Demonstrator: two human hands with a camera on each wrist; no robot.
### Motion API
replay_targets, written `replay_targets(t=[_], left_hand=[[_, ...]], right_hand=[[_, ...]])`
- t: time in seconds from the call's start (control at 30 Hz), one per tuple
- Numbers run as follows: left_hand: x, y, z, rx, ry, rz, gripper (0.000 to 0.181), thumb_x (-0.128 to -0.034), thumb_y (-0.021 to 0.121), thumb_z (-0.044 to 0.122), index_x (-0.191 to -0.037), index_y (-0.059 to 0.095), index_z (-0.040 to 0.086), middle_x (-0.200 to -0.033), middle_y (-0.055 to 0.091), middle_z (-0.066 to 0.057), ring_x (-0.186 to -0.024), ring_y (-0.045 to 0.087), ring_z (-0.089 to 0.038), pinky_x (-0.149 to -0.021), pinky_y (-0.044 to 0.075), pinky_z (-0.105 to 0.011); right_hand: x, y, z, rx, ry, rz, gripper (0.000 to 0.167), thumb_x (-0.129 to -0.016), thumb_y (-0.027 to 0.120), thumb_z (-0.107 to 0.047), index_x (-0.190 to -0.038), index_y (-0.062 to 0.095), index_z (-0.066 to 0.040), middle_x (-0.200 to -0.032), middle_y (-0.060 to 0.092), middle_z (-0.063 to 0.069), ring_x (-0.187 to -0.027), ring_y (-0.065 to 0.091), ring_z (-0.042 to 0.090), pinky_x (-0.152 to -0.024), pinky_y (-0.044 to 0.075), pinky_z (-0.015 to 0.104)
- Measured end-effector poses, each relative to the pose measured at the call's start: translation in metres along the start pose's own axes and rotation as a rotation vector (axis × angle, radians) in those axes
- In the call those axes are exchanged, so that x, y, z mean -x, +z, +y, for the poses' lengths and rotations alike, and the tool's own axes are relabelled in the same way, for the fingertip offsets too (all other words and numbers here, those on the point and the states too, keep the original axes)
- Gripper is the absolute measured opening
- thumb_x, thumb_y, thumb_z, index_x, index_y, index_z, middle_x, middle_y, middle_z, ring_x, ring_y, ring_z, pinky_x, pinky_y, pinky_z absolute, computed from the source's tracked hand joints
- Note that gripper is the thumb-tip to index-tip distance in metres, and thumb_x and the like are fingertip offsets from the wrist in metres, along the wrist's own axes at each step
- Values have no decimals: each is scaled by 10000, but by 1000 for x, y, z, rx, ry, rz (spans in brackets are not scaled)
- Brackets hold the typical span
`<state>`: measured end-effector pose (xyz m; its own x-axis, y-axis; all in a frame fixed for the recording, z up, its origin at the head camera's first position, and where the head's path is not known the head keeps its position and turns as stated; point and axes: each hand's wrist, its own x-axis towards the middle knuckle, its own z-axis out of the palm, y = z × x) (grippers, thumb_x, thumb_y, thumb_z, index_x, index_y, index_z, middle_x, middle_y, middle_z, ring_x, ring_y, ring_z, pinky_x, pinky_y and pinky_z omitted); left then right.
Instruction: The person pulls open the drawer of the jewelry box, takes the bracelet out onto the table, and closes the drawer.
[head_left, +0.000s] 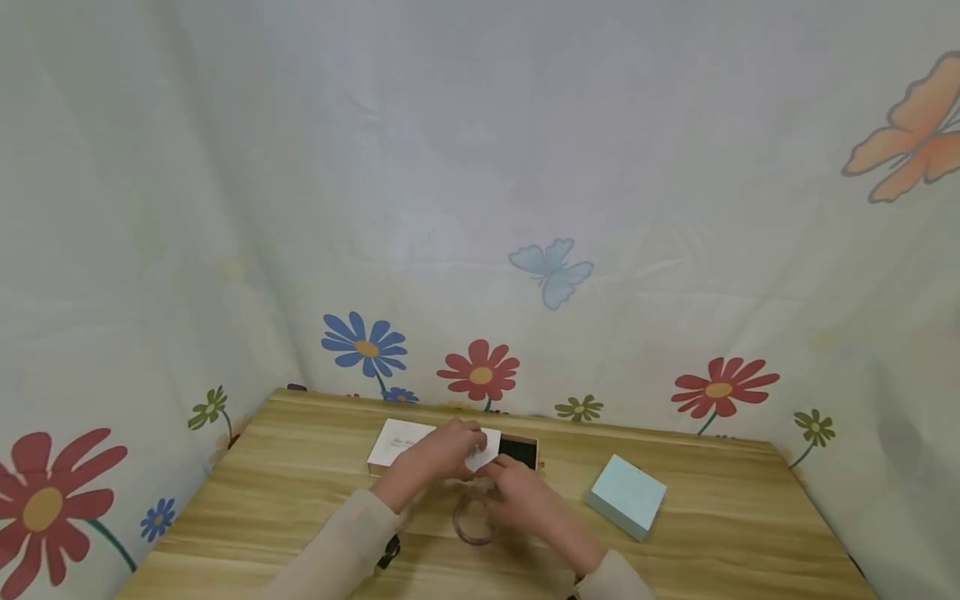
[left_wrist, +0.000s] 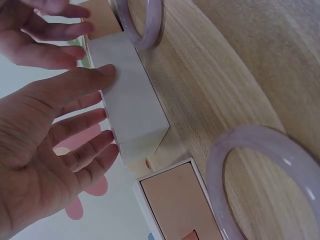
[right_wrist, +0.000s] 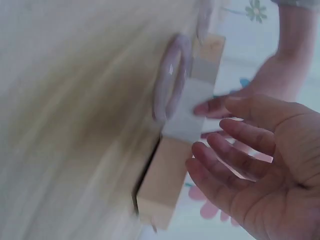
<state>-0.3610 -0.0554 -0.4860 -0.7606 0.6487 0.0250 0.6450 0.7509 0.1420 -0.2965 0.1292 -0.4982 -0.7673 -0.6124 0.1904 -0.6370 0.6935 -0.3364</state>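
Observation:
My left hand (left_wrist: 55, 135) grips a white box sleeve (left_wrist: 127, 90), thumb on one face and fingers along the far edge. From the sleeve's end sticks out a peach drawer (right_wrist: 165, 170) with a dark inside (head_left: 519, 451). My right hand (right_wrist: 265, 165) hovers beside that drawer, fingers loosely spread and holding nothing. In the head view both hands, left (head_left: 442, 450) and right (head_left: 525, 500), meet around the sleeve. A pale lilac bangle (head_left: 474, 540) lies on the table in front of them. A second bangle (left_wrist: 215, 175) lies nearer my left wrist.
Left of the gripped sleeve sits another white box (head_left: 397, 437) with faint lettering; its peach end (left_wrist: 177, 200) has a small tab. A light blue box (head_left: 628, 493) stands on the wooden table (head_left: 735, 517) to the right. Flower-printed cloth (head_left: 637, 333) hangs behind.

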Motion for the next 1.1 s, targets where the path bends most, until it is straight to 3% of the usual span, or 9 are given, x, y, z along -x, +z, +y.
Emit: replay_targets(t=[0.27, 0.47, 0.57, 0.7, 1.1], left_hand=[[-8, -1, -3, 46, 4, -27, 416, -744, 926, 217, -1092, 721, 118, -1148, 642, -35, -1000, 605, -184, -854, 539, -309], [-9, -1, -1, 60, -25, -52, 418, -746, 925, 203, -1100, 722, 115, -1152, 637, -31, -1021, 592, -190, -872, 534, -315], [-8, -1, 0, 61, -39, -53, 415, -748, 923, 203, -1104, 726, 120, -1155, 636, -28, -1027, 586, -188, -880, 537, -311], [-8, 0, 1, 50, -35, -47, 412, -743, 926, 200, -1096, 731, 114, -1143, 634, -33, -1025, 586, -196, -879, 539, -316], [-7, -2, 2, 54, -47, -57, 418, -749, 923, 207, -1108, 723, 127, -1143, 629, -22, -1016, 585, -184, -859, 540, -303]], right_hand=[[5, -12, 26, -69, 291, 116, 306, -924, 718, -86, -1210, 665, 8, -1201, 637, 193, -1069, 651, 348, -878, 551, 481], [9, -9, 42, -87, 441, 202, 329, -899, 692, -45, -1217, 649, 33, -1126, 661, 185, -969, 673, 312, -820, 564, 457], [9, -8, 48, -103, 498, 207, 335, -900, 690, -36, -1222, 643, 43, -1142, 660, 194, -987, 672, 323, -828, 563, 463], [10, -6, 56, -87, 518, 194, 304, -892, 693, -28, -1179, 655, 65, -1123, 678, 200, -1016, 666, 358, -835, 559, 480], [14, -2, 63, -9, 395, 173, 109, -858, 688, 15, -953, 698, 68, -898, 714, 176, -835, 683, 312, -722, 569, 423]])
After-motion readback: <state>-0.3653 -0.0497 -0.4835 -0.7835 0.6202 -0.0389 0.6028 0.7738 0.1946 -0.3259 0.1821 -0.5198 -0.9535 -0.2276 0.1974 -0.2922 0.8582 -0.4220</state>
